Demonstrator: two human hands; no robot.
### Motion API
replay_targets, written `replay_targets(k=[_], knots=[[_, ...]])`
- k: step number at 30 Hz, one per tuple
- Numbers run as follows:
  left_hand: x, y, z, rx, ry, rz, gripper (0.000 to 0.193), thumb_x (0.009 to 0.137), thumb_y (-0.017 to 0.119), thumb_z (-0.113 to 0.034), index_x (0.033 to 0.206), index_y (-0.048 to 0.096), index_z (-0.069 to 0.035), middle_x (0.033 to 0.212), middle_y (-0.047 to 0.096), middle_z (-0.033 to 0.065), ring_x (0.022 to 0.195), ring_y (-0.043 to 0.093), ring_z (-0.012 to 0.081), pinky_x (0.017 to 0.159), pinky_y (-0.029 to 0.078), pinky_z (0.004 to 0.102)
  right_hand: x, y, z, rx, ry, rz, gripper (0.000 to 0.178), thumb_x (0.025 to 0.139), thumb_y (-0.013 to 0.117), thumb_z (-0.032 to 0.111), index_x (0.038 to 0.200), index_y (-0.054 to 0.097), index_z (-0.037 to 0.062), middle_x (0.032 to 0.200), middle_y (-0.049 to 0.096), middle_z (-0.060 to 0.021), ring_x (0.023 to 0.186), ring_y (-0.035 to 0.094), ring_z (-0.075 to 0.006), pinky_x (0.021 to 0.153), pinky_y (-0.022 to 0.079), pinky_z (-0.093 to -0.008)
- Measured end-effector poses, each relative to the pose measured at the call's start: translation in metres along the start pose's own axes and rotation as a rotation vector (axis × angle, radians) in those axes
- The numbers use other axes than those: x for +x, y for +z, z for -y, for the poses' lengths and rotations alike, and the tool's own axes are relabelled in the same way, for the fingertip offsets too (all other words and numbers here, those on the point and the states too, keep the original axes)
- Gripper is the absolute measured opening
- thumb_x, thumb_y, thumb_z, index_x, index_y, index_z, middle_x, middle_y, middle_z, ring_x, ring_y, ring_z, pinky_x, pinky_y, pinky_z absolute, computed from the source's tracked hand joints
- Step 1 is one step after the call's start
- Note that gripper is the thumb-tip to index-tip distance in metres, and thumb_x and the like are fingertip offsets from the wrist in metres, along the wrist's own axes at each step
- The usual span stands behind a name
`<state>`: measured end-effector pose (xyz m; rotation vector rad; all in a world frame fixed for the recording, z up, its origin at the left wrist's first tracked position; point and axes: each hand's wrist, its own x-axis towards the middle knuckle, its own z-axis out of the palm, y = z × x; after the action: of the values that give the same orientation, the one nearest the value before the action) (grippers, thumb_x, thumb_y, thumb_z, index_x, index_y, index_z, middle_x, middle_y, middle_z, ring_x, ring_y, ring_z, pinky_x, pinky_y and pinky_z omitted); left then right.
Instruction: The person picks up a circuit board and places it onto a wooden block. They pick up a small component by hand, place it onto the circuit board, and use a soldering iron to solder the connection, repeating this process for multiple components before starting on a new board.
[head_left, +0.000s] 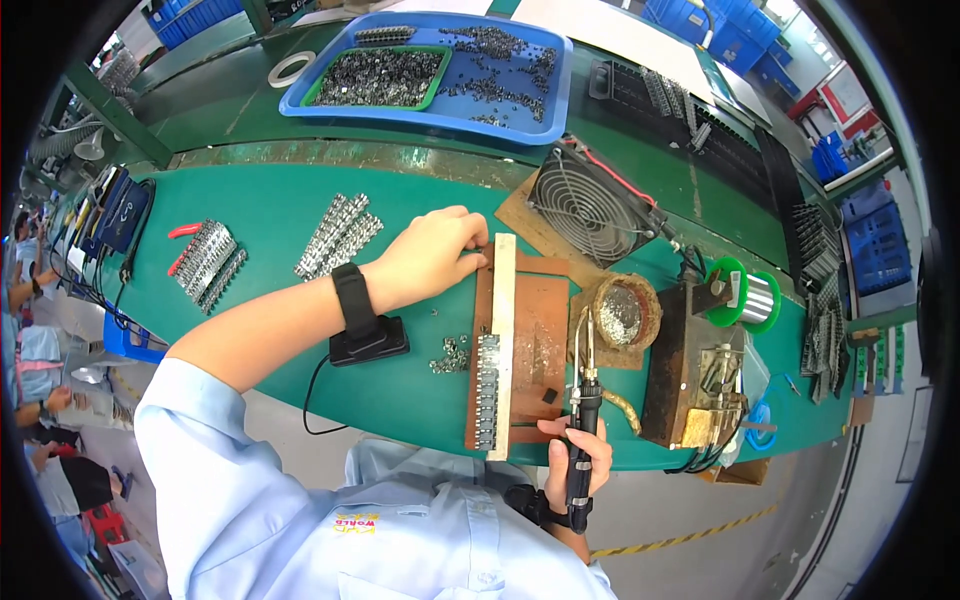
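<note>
Soldering iron (580,472): gripping that in right hand (557,468), right of near-to-far connector row (487,392), holding left hand (425,262) curled beyond, can't tell on what.

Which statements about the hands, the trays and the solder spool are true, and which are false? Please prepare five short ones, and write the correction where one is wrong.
1. The right hand holds a black-handled tool. True.
2. The left hand rests on the fan. False: it is beside the far end of the pale strip.
3. The green tray sits inside the blue tray. True.
4. The solder spool has red flanges. False: they are green.
5. The round container stands to the right of the pale strip. True.
</note>
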<state>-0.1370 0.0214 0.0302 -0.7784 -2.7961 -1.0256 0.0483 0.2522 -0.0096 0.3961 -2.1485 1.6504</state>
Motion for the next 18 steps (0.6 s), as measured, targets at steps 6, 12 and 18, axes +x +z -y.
replay_targets(k=[6,12,18], knots=[[0.008,-0.003,-0.005,0.03,-0.02,0.116,0.009,0.074,0.058,-0.005,0.081,0.053,-0.001,0.069,0.057,0.0124,0.066,0.058,0.0281,0.06,0.046,0.0357,0.0,-0.002,0.0,0.048,0.046,-0.01,0.022,0.079,0.056,0.003,0.098,0.046,0.0058,0.085,0.056,-0.0183,0.073,0.06,-0.0238,0.07,0.045,-0.0344],[-0.024,-0.039,-0.039,-0.166,-0.169,0.113,0.009,0.073,0.055,-0.001,0.081,0.053,0.001,0.07,0.059,0.0136,0.069,0.06,0.024,0.063,0.048,0.0311,0.003,-0.006,0.003,0.043,0.01,0.01,0.021,0.079,0.057,0.004,0.096,0.047,0.0059,0.086,0.056,-0.0182,0.073,0.06,-0.0233,0.071,0.044,-0.0354],[-0.093,-0.039,-0.054,-0.787,-0.449,0.132,0.01,0.083,0.053,-0.003,0.093,0.056,0.0,0.085,0.062,0.0065,0.077,0.059,0.0126,0.069,0.048,0.0246,-0.007,-0.004,-0.008,0.138,0.016,-0.007,0.033,0.083,0.056,0.024,0.106,0.044,0.0051,0.088,0.056,-0.0177,0.078,0.058,-0.0229,0.078,0.041,-0.036]])
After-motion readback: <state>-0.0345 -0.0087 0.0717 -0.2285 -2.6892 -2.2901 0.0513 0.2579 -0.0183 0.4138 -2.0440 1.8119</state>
